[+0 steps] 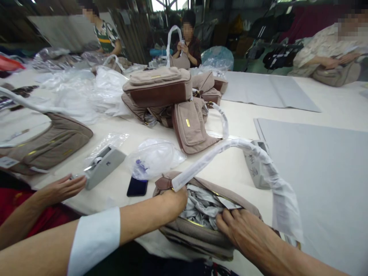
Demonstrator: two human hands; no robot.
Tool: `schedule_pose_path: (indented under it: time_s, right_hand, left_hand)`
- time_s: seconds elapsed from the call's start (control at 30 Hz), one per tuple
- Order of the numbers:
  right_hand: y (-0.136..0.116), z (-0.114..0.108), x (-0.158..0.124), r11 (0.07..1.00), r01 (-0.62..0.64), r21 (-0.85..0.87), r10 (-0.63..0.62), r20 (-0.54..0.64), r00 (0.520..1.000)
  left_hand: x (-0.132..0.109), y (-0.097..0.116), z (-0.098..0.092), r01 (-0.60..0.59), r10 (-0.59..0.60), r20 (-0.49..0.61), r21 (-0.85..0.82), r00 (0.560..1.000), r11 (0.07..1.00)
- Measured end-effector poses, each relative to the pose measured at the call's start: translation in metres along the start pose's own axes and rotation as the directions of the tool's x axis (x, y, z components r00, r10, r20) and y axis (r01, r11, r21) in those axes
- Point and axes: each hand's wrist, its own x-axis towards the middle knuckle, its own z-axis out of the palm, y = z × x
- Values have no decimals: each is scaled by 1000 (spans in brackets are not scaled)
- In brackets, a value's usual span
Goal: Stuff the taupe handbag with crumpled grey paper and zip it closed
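Note:
A taupe handbag (198, 234) lies open at the near table edge, stuffed with crumpled grey paper (201, 207). Its handle (230, 147) arches above it, wrapped in white film. My left hand (172, 201), below a white sleeve cuff, is pushed into the left end of the opening, fingers curled on the paper. At the opening's right side my right hand (238, 230) grips the zip edge, fingertips touching the paper.
A co-worker's hand (61, 188) rests by a grey tape dispenser (103, 166). A dark phone (137, 187) and a plastic bag (155, 157) lie near. Stacked matching bags (161, 90) sit mid-table, another bag (48, 143) at left, grey paper sheets (316, 161) at right. Three people sit beyond.

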Motion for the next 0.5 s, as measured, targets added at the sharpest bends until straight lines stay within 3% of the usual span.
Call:
schedule_pose_path:
  time_s: [0.1,0.17,0.23,0.33,0.43,0.5]
  right_hand:
    - [-1,-7,1,999,4,39,0,-115,993]
    - [-6,-6,0,999,16,28,-13,-104,994]
    - [-12,-3,1,1000,20,12,-19,-26,999]
    - [-14,-2,9,998,3,65,-14,161,987]
    - [-6,-10,24,983,-16,185,-37,282,959]
    - [2,-17,33,975,-39,217,-33,319,947]
  left_hand:
    - [8,-6,-3,-32,33,74,-15,997,999]
    - [7,-10,-5,-57,60,86,-30,995,998]
    - [0,-13,-10,-99,102,80,-46,992,994]
    - [-15,-9,-24,-111,109,-35,-54,993,992]
    - [-29,0,-36,-3,7,-181,27,983,1000]
    - [-31,2,-37,73,-55,-184,90,981,993]
